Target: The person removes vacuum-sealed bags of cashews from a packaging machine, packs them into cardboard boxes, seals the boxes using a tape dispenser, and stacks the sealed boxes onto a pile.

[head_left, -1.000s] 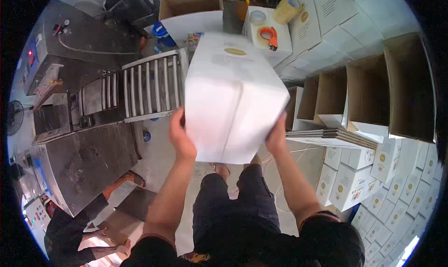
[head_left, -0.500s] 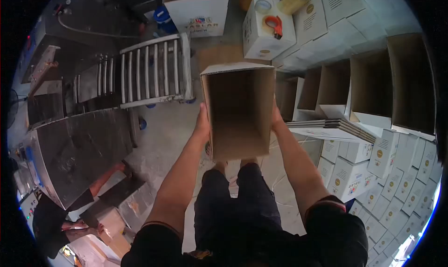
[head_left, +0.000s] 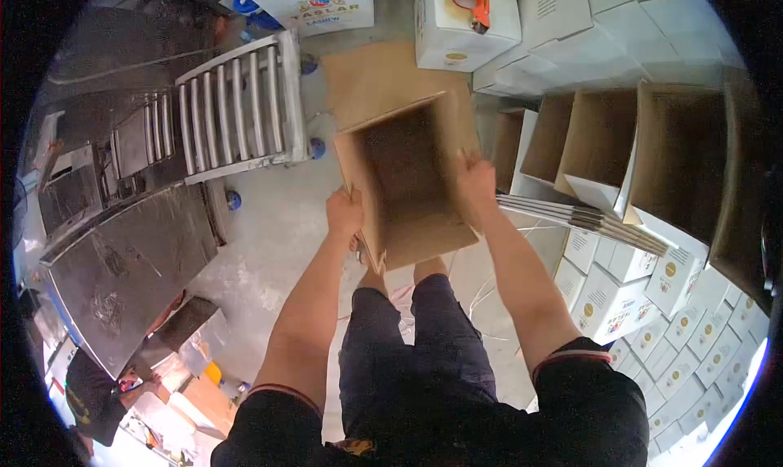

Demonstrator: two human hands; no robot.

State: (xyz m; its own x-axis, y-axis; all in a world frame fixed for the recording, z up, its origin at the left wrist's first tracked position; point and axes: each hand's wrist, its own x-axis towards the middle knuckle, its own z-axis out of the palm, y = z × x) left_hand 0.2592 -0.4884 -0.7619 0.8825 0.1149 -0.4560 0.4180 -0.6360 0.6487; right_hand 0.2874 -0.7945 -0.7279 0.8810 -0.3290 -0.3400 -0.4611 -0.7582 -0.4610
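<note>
I count my two hands (head_left: 346,214), one open box (head_left: 420,239) in them, one orange tape cutter (head_left: 479,12) on one white box (head_left: 457,44), one other person (head_left: 94,398).

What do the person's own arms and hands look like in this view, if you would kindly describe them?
The left hand and right hand are bare, with no gloves or wristwatch visible. The forearms are uncovered too. The left sleeve and right sleeve are short and black, each with thin reddish trim at the hem.
</note>
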